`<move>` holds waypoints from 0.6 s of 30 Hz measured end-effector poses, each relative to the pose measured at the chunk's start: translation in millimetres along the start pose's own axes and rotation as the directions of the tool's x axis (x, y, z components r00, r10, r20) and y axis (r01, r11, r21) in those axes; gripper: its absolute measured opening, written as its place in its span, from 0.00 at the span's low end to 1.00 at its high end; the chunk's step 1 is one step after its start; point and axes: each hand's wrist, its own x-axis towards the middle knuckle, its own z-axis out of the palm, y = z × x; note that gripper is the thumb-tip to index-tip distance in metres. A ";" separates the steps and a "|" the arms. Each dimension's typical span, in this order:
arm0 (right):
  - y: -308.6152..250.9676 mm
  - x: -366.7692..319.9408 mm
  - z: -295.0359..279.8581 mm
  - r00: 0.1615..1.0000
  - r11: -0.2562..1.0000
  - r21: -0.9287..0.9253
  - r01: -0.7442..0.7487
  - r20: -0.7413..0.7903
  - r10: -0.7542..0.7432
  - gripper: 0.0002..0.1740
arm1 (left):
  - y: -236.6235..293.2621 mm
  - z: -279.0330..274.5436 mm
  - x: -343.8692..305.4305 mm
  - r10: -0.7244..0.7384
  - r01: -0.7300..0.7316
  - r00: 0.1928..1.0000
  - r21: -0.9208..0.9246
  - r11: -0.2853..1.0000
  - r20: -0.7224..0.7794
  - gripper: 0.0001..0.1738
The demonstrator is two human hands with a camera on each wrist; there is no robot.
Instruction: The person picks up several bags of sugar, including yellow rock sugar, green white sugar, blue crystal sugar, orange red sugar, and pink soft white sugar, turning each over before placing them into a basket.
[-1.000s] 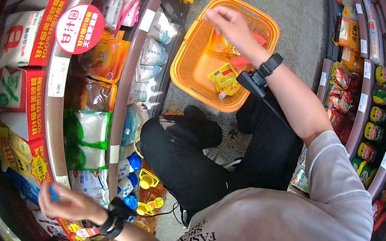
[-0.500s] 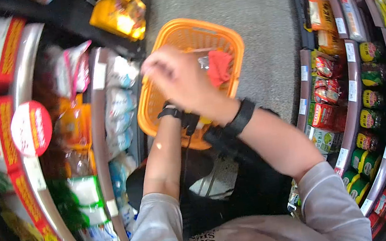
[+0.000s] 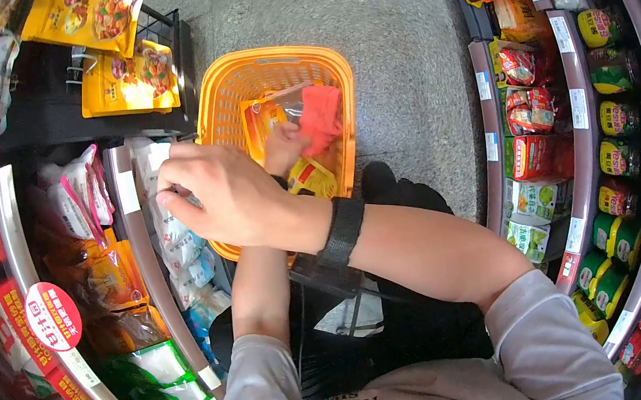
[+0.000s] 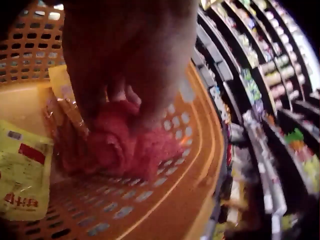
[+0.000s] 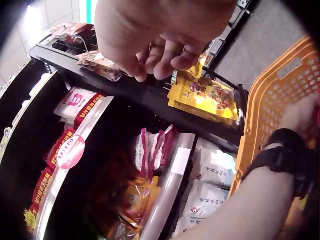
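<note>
An orange basket [image 3: 348, 87] stands on the floor, holding a red cloth [image 3: 321, 115], a yellow spouted pouch [image 3: 311, 178] and an orange packet [image 3: 254, 124]. My left hand [image 3: 282, 150] reaches inside it. In the left wrist view, that hand [image 4: 135, 55] grips the bunched red cloth [image 4: 155, 147] with its fingertips, and the yellow pouch [image 4: 22, 175] lies beside it. My right hand [image 3: 219, 197] hangs over the basket's left side, above the left forearm, fingers loosely curled. The right wrist view shows this hand [image 5: 162, 37] holding nothing.
Shelves of bagged goods line the left, with a price rail [image 3: 129, 189] close to the basket. Yellow food packets [image 3: 130, 79] hang at the upper left. Jars [image 3: 613, 117] and packets fill the right shelves. Grey floor [image 3: 392, 69] lies beyond the basket.
My left hand has moved from the left shelf into the basket and onto the red cloth. My right hand has shifted left and nearer my body. The basket appears farther left in the head view.
</note>
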 end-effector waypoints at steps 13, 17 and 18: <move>-30.4 1.6 -25.3 0.967 0.957 0.137 0.254 -0.058 -0.248 0.11 | 239.4 -83.7 17.1 0.704 -0.712 0.670 -0.472 0.520 -0.236 0.18; -25.4 5.0 -24.6 0.960 0.955 0.124 0.268 -0.117 -0.254 0.11 | 224.9 -59.5 22.8 0.720 -0.737 0.640 -0.479 0.477 -0.268 0.17; -26.3 4.0 -23.0 0.959 0.955 0.124 0.271 -0.126 -0.255 0.11 | 221.0 -51.5 24.0 0.705 -0.718 0.658 -0.504 0.480 -0.264 0.18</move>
